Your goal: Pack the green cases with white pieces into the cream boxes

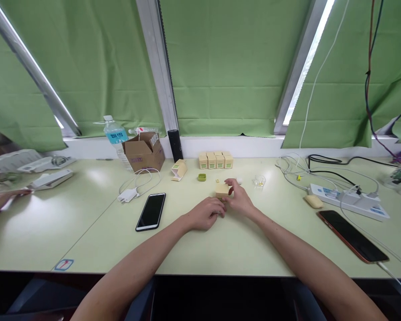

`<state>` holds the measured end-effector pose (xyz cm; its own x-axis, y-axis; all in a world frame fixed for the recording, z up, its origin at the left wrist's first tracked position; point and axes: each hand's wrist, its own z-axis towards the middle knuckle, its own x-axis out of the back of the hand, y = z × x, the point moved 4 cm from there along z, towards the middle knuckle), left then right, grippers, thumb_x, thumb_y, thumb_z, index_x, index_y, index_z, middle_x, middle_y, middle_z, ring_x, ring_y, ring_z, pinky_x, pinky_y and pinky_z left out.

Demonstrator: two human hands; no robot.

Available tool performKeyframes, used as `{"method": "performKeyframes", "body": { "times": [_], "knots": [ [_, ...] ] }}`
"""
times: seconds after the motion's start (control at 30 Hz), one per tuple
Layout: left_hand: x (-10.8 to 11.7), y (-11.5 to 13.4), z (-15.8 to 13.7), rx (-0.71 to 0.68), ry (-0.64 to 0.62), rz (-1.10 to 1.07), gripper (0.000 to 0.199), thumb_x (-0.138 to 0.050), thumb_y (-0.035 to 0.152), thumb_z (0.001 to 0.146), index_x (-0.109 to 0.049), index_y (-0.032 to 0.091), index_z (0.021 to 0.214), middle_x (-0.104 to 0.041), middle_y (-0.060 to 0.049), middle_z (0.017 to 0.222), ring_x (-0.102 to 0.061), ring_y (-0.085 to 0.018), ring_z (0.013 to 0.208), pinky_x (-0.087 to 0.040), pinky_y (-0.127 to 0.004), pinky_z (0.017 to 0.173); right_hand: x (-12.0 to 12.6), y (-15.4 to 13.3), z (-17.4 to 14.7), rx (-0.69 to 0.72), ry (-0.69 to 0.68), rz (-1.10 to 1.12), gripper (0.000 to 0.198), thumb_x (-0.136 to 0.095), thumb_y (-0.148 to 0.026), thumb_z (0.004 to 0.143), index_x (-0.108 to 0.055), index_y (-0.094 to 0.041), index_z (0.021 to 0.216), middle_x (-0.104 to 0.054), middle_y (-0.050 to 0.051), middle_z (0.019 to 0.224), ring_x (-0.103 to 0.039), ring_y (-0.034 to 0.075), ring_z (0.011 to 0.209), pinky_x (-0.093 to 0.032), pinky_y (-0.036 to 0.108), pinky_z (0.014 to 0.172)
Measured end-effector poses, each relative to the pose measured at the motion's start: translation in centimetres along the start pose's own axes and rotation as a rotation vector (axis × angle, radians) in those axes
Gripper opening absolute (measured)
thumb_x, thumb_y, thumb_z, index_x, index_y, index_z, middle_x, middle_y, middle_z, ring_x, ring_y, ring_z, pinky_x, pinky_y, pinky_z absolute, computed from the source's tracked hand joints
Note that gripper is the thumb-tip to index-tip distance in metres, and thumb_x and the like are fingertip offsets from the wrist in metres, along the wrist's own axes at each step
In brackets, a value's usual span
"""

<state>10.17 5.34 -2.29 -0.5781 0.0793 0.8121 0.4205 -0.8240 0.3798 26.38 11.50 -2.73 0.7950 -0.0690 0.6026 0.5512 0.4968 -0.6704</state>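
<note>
A small pale-yellow cardboard box (222, 190) sits on the table in front of me. My right hand (239, 199) has its thumb and fingers curved around the box's right side. Close to the box's near edge, my left hand (207, 213) is closed with fingers curled, and whatever it may hold is hidden. Just beyond the hands lie a small green tray-like container (202, 177), a small white round item (239, 181) and a clear plastic piece (259, 181).
Several matching small boxes (215, 160) stand in a row behind. An opened carton (178, 170), brown box (144, 151), phone (151, 211) and charger (128, 195) are leftward. A power strip (349, 201) and second phone (352, 236) lie right. Another person's hand (6, 198) works far left.
</note>
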Motion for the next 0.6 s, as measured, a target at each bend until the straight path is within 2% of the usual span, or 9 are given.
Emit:
{"method": "performKeyframes", "body": {
  "times": [0.07,0.17,0.27,0.33,0.47,0.6],
  "knots": [
    [0.0,0.1,0.0,-0.004,-0.007,0.007,0.036,-0.049,-0.003,0.077,-0.073,0.022,0.088,-0.076,-0.005,0.107,-0.07,-0.023,0.104,-0.053,-0.041,0.099,1.0,-0.1,1.0,0.006,0.015,0.031,0.049,-0.067,-0.018,0.075,-0.051,-0.028,0.12,-0.067,0.003,0.115,-0.065,0.018,0.082,-0.052,0.031,0.066],
    [0.0,0.2,0.0,0.004,-0.016,0.007,0.036,-0.049,-0.003,0.077,-0.073,0.022,0.088,-0.076,-0.006,0.108,-0.07,-0.023,0.103,-0.053,-0.042,0.097,4.0,0.4,3.7,-0.008,0.12,0.037,0.045,-0.067,-0.024,0.079,-0.052,-0.026,0.121,-0.067,0.005,0.116,-0.065,0.017,0.079,-0.053,0.031,0.064],
    [-0.1,0.1,0.1,0.018,-0.029,0.008,0.035,-0.05,-0.003,0.077,-0.072,0.022,0.088,-0.075,-0.006,0.108,-0.069,-0.023,0.105,-0.053,-0.042,0.096,7.4,2.2,7.9,-0.043,0.169,-0.073,0.055,-0.068,-0.023,0.078,-0.051,-0.025,0.13,-0.068,0.007,0.119,-0.065,0.018,0.076,-0.054,0.033,0.069],
    [-0.2,0.0,0.1,0.02,-0.041,0.008,0.034,-0.051,-0.003,0.077,-0.072,0.022,0.088,-0.075,-0.006,0.109,-0.069,-0.023,0.104,-0.053,-0.041,0.095,9.0,4.1,10.9,-0.088,0.124,-0.176,0.064,-0.07,-0.021,0.077,-0.05,-0.023,0.138,-0.066,0.01,0.129,-0.065,0.019,0.082,-0.054,0.033,0.073],
    [-0.4,0.0,0.0,0.018,-0.04,0.017,0.035,-0.051,-0.003,0.077,-0.072,0.022,0.09,-0.074,-0.005,0.109,-0.068,-0.023,0.103,-0.053,-0.041,0.094,10.4,8.2,15.4,-0.224,0.079,-0.311,0.052,-0.073,-0.013,0.075,-0.063,-0.018,0.126,-0.069,0.012,0.124,-0.066,0.021,0.091,-0.053,0.033,0.082],
    [-0.5,0.1,-0.1,0.009,-0.041,0.016,0.034,-0.052,-0.002,0.077,-0.07,0.023,0.091,-0.074,-0.004,0.109,-0.067,-0.023,0.103,-0.052,-0.041,0.094,10.0,11.2,17.5,-0.322,0.086,-0.368,0.049,-0.081,-0.012,0.072,-0.066,-0.014,0.119,-0.071,0.013,0.114,-0.067,0.023,0.095,-0.054,0.032,0.083]
  ]
}}
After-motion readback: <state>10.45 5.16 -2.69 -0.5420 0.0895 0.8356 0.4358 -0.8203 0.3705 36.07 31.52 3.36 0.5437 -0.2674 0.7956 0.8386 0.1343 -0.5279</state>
